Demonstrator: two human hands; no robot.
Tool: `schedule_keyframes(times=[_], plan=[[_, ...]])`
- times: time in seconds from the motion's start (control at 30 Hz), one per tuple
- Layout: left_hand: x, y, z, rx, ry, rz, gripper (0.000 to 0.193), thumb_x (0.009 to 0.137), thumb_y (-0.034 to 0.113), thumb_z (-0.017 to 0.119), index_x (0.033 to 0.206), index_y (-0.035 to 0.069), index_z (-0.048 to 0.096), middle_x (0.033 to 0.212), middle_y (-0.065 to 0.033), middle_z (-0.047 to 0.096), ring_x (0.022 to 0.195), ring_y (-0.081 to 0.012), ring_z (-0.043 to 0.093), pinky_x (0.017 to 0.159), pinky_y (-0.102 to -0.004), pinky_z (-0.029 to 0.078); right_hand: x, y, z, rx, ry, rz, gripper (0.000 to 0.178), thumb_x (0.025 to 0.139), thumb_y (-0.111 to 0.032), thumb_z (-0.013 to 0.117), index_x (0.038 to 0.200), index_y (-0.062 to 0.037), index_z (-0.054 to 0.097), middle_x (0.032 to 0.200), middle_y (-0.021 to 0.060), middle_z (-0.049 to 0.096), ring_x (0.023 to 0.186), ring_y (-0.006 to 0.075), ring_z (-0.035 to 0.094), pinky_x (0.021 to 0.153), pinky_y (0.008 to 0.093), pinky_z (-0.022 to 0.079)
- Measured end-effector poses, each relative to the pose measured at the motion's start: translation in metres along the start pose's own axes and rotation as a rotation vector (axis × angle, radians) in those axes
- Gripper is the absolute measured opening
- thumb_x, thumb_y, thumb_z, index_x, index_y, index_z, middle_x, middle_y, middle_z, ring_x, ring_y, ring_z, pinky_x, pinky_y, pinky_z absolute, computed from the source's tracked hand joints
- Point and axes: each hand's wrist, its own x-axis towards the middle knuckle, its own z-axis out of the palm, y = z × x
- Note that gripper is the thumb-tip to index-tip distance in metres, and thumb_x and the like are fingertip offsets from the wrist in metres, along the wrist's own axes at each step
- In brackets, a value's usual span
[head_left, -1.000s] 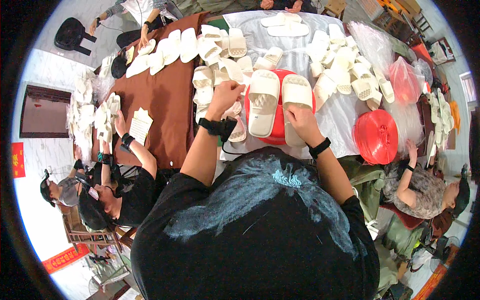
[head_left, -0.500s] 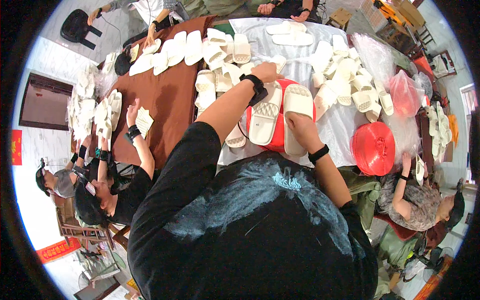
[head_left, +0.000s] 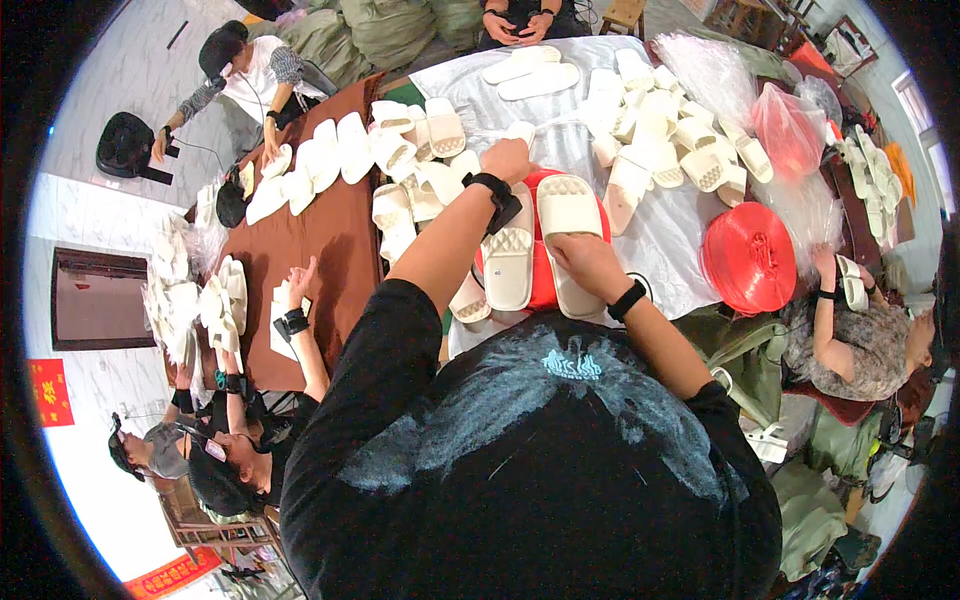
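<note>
Nearest pair: The left slipper point(head_left: 508, 270) and the right slipper point(head_left: 570, 212) lie side by side, heels toward the near side, on a round red roll point(head_left: 542, 285), which rests on the white-covered surface point(head_left: 660, 275).
Right hand: The right hand point(head_left: 588, 266) touches the right slipper near the edge of its strap. The fingers are bent, but their tips are hidden, so I cannot tell if the grip is closed on it.
Left hand: The left hand point(head_left: 505, 160) is at the far end of the left slipper and hides this end. Its fingers look curled; whether this grip holds anything, I cannot tell.
Big red spool: To the right of the pair, and well apart from it, is a big red spool point(head_left: 748, 258).
Left heap: Many pale slippers point(head_left: 415, 165) lie to the left, partly one over another.
Brown cloth: Farther left, the brown cloth point(head_left: 335, 240) carries a row of white slippers point(head_left: 318, 165).
Right heap: Farther away on the right, another heap of slippers point(head_left: 665, 130) lies in different directions.
Far end: Two flat slippers point(head_left: 530, 75) lie here; beyond them is another person's pair of hands point(head_left: 516, 28).
Progress: In my judgement, the nearest pair is already laid together, while much sorting is left, because both heaps are loose and mixed.
</note>
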Motion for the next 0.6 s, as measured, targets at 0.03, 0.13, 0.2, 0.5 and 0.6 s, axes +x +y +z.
schedule_keyframes(times=[0.03,0.13,0.2,0.5,0.6], plan=[[-0.002,-0.001,-0.001,0.031,0.004,-0.016,0.031,0.074,0.032,0.07,0.086,0.004,0.071,0.087,-0.0215,0.068,0.088,-0.0336,0.066,0.077,-0.0416,0.053,0.0,0.001,0.0,0.001,0.001,0.002,0.019,0.089,-0.022,0.05,0.087,-0.0065,0.059,0.077,0.0191,0.063,0.073,0.0376,0.063,0.066,0.0491,0.049],[0.015,-0.03,0.01,-0.006,-0.055,-0.032,0.03,0.072,0.028,0.073,0.089,0.004,0.07,0.092,-0.02,0.068,0.091,-0.0333,0.065,0.079,-0.0425,0.052,0.003,-0.003,0.002,-0.031,-0.036,-0.019,0.019,0.089,-0.022,0.05,0.087,-0.006,0.059,0.077,0.0196,0.063,0.073,0.0372,0.063,0.065,0.0489,0.05],[0.013,-0.035,0.007,-0.031,0.028,0.023,0.028,0.071,0.026,0.074,0.089,0.005,0.07,0.093,-0.0189,0.068,0.091,-0.0333,0.065,0.079,-0.043,0.052,0.003,-0.002,0.002,-0.012,-0.04,0.0,0.019,0.09,-0.022,0.05,0.087,-0.0059,0.059,0.077,0.0201,0.063,0.073,0.0373,0.063,0.065,0.0492,0.05],[-0.006,-0.065,-0.03,-0.122,-0.01,-0.109,0.039,0.075,0.04,0.068,0.084,0.003,0.072,0.088,-0.0196,0.069,0.086,-0.0336,0.066,0.076,-0.0422,0.052,0.001,0.0,0.001,0.008,-0.013,-0.002,0.019,0.09,-0.022,0.049,0.09,-0.007,0.06,0.079,0.0183,0.064,0.076,0.0364,0.064,0.067,0.0481,0.049],[-0.006,-0.071,-0.024,-0.164,-0.055,-0.073,0.047,0.075,0.047,0.068,0.08,0.001,0.072,0.078,-0.018,0.068,0.075,-0.0303,0.067,0.071,-0.0398,0.051,0.001,0.002,0.003,0.014,-0.024,0.013,0.02,0.09,-0.023,0.049,0.093,-0.0081,0.062,0.081,0.0177,0.065,0.076,0.0363,0.064,0.066,0.0479,0.049]])
